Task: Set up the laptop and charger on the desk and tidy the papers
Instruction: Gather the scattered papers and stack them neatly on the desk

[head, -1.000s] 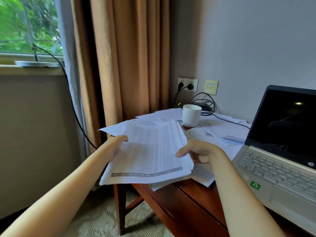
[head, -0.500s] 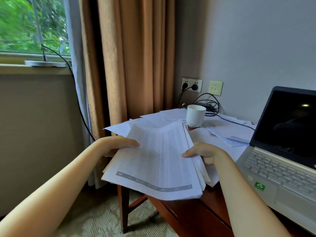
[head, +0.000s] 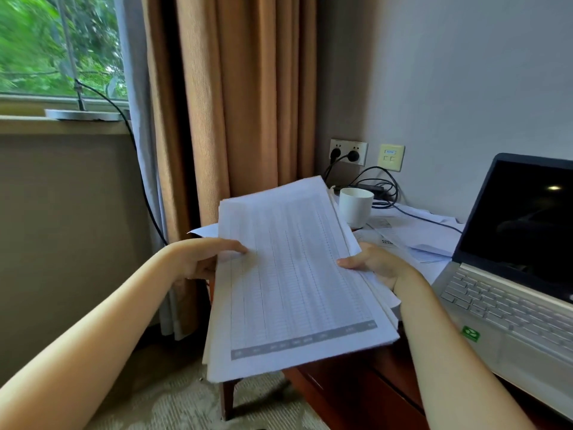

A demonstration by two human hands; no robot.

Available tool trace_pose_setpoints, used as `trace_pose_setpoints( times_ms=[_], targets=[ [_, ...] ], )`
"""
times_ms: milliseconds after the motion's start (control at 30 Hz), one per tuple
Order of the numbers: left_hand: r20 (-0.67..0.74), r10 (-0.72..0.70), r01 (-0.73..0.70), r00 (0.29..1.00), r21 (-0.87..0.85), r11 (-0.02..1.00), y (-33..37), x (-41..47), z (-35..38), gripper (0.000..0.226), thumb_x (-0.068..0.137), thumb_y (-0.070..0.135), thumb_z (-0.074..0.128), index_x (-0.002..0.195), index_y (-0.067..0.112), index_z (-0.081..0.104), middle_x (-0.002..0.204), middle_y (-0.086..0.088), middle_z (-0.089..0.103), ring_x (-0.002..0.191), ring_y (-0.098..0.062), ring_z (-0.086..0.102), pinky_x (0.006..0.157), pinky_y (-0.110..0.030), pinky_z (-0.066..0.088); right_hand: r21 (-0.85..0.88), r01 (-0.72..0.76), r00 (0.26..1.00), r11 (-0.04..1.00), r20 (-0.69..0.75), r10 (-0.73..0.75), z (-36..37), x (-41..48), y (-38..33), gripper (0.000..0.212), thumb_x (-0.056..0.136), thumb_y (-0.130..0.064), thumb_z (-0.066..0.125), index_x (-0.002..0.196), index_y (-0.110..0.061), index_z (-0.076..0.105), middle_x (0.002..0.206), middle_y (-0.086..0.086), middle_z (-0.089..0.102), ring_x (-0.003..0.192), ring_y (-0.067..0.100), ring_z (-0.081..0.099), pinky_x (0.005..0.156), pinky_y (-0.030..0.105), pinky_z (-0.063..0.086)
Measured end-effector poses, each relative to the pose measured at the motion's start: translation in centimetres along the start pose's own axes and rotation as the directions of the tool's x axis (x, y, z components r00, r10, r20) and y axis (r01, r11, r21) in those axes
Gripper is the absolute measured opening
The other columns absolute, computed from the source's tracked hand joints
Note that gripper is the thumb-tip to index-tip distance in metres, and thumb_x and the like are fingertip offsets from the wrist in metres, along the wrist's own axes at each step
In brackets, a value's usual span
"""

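Both hands hold a stack of papers point(head: 294, 274) in the air over the left front corner of the desk point(head: 356, 389). The stack tilts so that its printed top sheet, a table of fine rows with a grey band along the near edge, faces the camera. The left hand point(head: 201, 259) grips the stack's left edge, thumb laid across the top sheet and fingers curled beneath. The right hand point(head: 375, 265) grips the right edge in the same way, thumb on top, with the other fingers hidden under the sheets. The sheets are not squared; several edges stick out on the right and at the far left corner.

Loose papers point(head: 415, 234) lie spread over the desk between the stack and the laptop point(head: 511, 274). The laptop stands open at the right side of the desk, its screen dark, with a green sticker point(head: 470, 333) on the palm rest. A white cup point(head: 355, 204) stands upright towards the back edge, just behind the held stack. Behind the cup, against the wall, lies the black charger point(head: 369, 189) with its cable coiled beside it. One lead runs over the loose papers towards the laptop, and a plug sits in the wall socket point(head: 348, 151) above.
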State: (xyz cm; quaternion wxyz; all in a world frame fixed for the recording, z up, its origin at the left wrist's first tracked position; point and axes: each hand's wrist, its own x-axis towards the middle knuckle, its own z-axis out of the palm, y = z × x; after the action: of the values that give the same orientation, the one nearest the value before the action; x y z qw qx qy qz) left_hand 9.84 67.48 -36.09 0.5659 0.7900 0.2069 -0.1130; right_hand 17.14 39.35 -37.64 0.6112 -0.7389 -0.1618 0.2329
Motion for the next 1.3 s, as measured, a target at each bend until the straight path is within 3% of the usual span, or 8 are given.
trace_pose_setpoints(
  times_ms=[100, 233, 400, 767, 833, 900, 1100, 1300],
  targets=[
    [-0.021, 0.07, -0.069, 0.997, 0.048, 0.996, 0.6, -0.2, 0.1, 0.053, 0.082, 0.038, 0.067, 0.123, 0.017, 0.042, 0.106, -0.012, 0.064, 0.088, -0.026, 0.066, 0.067, -0.032, 0.057, 0.016, 0.104, 0.986, 0.995, -0.136, -0.1, 0.2, -0.2, -0.3, 0.033, 0.087, 0.004, 0.056, 0.119, -0.002, 0.056, 0.1, 0.005, 0.067, 0.086, 0.015, 0.065, 0.075, 0.022, 0.055],
    [-0.237, 0.355, -0.322, 0.904, 0.168, 0.932, 1.9, -0.7, 1.2, 0.027, 0.086, 0.035, 0.063, 0.099, 0.014, 0.054, 0.078, 0.003, 0.058, 0.068, -0.009, 0.057, 0.053, -0.019, 0.049, -0.003, 0.231, 0.912, 0.973, -0.347, -0.218, 0.3, -0.1, -1.1, 0.042, 0.085, 0.003, 0.061, 0.126, 0.001, 0.053, 0.12, 0.013, 0.062, 0.111, 0.026, 0.059, 0.096, 0.034, 0.048],
    [-0.331, 0.54, -0.615, 0.774, -0.19, 0.765, 4.3, -1.7, 2.7, 0.01, 0.09, 0.021, 0.059, 0.093, 0.013, 0.054, 0.082, 0.005, 0.061, 0.07, -0.006, 0.061, 0.056, -0.019, 0.051, -0.041, 0.412, 0.764, 0.91, -0.529, -0.369, 0.7, -0.7, -2.8, 0.034, 0.09, -0.002, 0.057, 0.124, -0.003, 0.053, 0.11, 0.0, 0.058, 0.099, 0.014, 0.055, 0.069, 0.005, 0.047],
    [-0.466, 0.713, -0.852, 0.524, -0.281, 0.442, 7.3, -1.4, 5.6, 0.014, 0.084, 0.009, 0.067, 0.082, 0.022, 0.061, 0.079, 0.006, 0.065, 0.063, 0.004, 0.064, 0.06, -0.014, 0.053, 0.019, 0.613, 0.554, 0.79, -0.723, -0.412, -0.1, -0.9, -3.4, 0.049, 0.101, -0.032, 0.033, 0.145, -0.011, 0.03, 0.148, -0.002, 0.034, 0.135, 0.008, 0.029, 0.1, 0.015, 0.021],
    [-0.487, 0.714, -0.864, 0.503, -0.263, 0.43, 7.2, -0.9, 5.8, 0.014, 0.084, 0.011, 0.066, 0.081, 0.023, 0.061, 0.076, 0.008, 0.066, 0.063, 0.005, 0.064, 0.06, -0.014, 0.052, -0.037, 0.618, 0.479, 0.785, -0.774, -0.414, -0.7, -0.9, -3.4, 0.034, 0.1, -0.027, 0.038, 0.133, -0.017, 0.044, 0.132, -0.007, 0.049, 0.123, 0.01, 0.043, 0.093, 0.009, 0.028],
    [-0.494, 0.706, -0.861, 0.508, -0.267, 0.433, 6.7, -0.4, 5.9, 0.012, 0.084, 0.013, 0.067, 0.081, 0.023, 0.062, 0.07, 0.012, 0.067, 0.063, 0.004, 0.064, 0.059, -0.015, 0.053, -0.132, 0.608, 0.407, 0.783, -0.795, -0.45, -1.3, -0.9, -3.0, 0.016, 0.098, -0.015, 0.046, 0.09, -0.023, 0.057, 0.088, -0.011, 0.057, 0.086, 0.007, 0.051, 0.071, 0.011, 0.038],
    [-0.479, 0.688, -0.837, 0.545, -0.274, 0.473, 5.3, 0.8, 5.5, 0.018, 0.078, 0.014, 0.072, 0.084, 0.027, 0.06, 0.082, 0.011, 0.066, 0.067, 0.008, 0.065, 0.057, -0.008, 0.049, -0.16, 0.408, 0.631, 0.899, -0.662, -0.404, -2.3, -0.4, -1.6, 0.027, 0.086, -0.003, 0.055, 0.068, -0.022, 0.059, 0.071, -0.003, 0.06, 0.072, 0.015, 0.053, 0.07, 0.029, 0.04],
    [-0.503, 0.628, -0.804, 0.593, -0.339, 0.488, 5.9, 1.5, 5.6, 0.013, 0.083, 0.009, 0.067, 0.08, 0.021, 0.062, 0.08, 0.003, 0.066, 0.069, -0.007, 0.066, 0.064, -0.022, 0.057, -0.183, 0.416, 0.621, 0.891, -0.658, -0.425, -1.1, -0.5, -2.3, 0.017, 0.095, -0.008, 0.046, 0.103, -0.016, 0.059, 0.093, 0.003, 0.062, 0.089, 0.022, 0.054, 0.076, 0.027, 0.043]
  ],
)
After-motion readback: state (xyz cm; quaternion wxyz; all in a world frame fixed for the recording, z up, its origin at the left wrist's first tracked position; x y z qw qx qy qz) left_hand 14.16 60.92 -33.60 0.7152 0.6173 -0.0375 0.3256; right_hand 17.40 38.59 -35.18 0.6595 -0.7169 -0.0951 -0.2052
